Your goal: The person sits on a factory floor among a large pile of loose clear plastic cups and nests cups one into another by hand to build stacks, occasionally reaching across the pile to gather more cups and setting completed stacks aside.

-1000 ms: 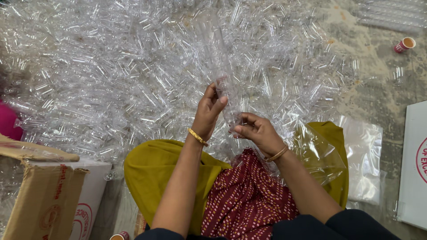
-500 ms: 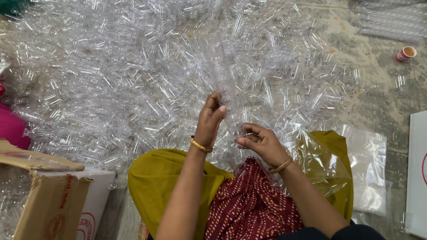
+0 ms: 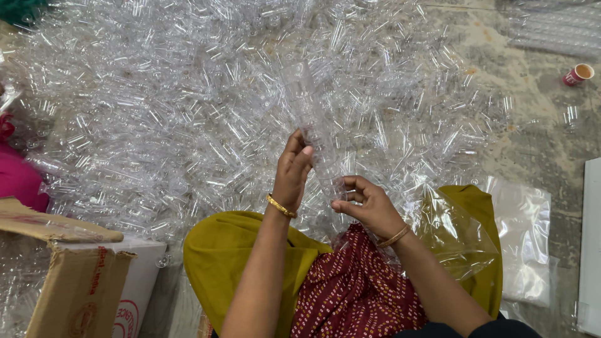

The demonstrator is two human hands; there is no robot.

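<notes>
Two cardboard boxes sit at lower left: a brown cardboard box (image 3: 75, 285) with flaps open and red print on its side, and just behind it a white box (image 3: 141, 281) with a red round mark. White flat panel (image 3: 590, 244) at right edge, upright rectangle, partly cut off. Small red paper cup (image 3: 577, 74) lies on its side on the bare floor (image 3: 538, 144), upper right, well apart from the hands. Clear plastic bag (image 3: 523, 244) spread flat at right, beside the yellow cloth (image 3: 225, 256) over the lap.

Heap of clear plastic tubes (image 3: 188, 112) covers most of the floor ahead.

Left hand (image 3: 293, 169): fingers raised and half curled, thumb side pressed to a long stack of clear tubes (image 3: 310, 119) that rises tilted from between the hands. Gold bangle at wrist.

Right hand (image 3: 368, 203): fingers curled in, pinching the stack's lower end; exact fingertip contact is hard to read through the clear plastic.
</notes>
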